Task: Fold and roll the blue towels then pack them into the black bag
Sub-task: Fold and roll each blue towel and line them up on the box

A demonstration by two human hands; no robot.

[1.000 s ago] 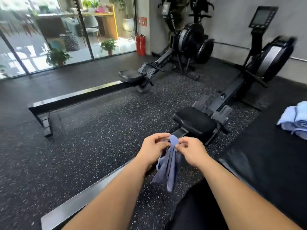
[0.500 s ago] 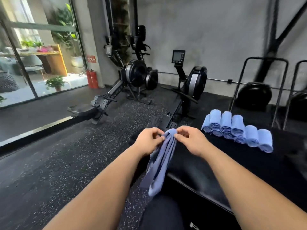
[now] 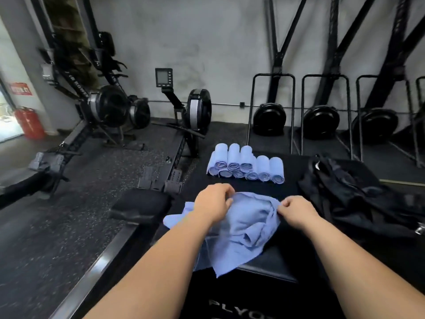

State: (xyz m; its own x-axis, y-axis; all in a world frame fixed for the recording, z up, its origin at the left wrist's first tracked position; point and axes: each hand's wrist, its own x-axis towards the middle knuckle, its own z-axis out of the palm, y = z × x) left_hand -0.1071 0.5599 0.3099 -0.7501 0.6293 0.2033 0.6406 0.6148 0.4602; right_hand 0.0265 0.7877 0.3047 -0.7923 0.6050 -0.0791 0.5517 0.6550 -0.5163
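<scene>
Head view shows your left hand [image 3: 213,203] and right hand [image 3: 296,210] each pinching the crumpled blue towel [image 3: 248,226], likely light and limp, so take its corners to spread it across the worktop [image 3: 294,189].

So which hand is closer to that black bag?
Right. The right hand pinches the blue towel at its edge, just beside the black bag; the left hand holds the towel's other side, farther away.
</scene>
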